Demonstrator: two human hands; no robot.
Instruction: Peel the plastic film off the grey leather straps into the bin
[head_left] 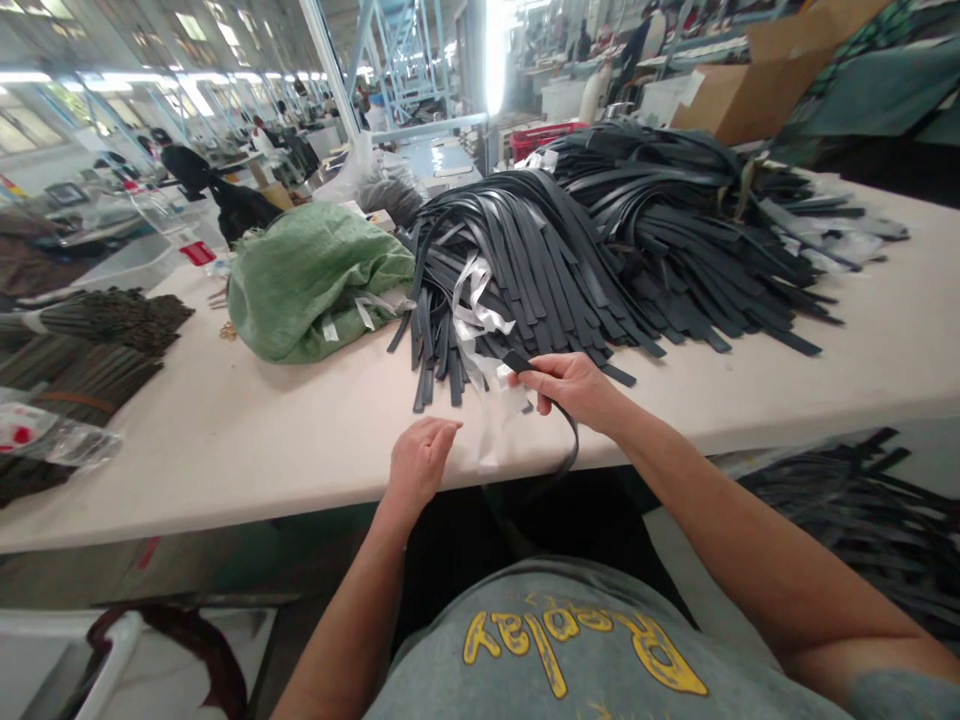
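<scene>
My right hand (pixel 566 388) pinches the end of a dark flat strap (pixel 519 361), whose length loops down over the table's front edge. To its left, my left hand (pixel 425 455) is over the table edge with its fingers drawn together; whether anything small is between them is hidden. White ribbon tape (pixel 480 325) lies on the pile of dark straps (pixel 536 245) and trails onto the tabletop between my hands.
A green sack (pixel 311 280) sits left of the straps on the pale table (pixel 300 440). Brown bundles (pixel 90 345) lie at the far left. More dark straps (pixel 682 230) and a cardboard box (pixel 757 85) are at the right. Another strap heap (pixel 862 520) is below the table.
</scene>
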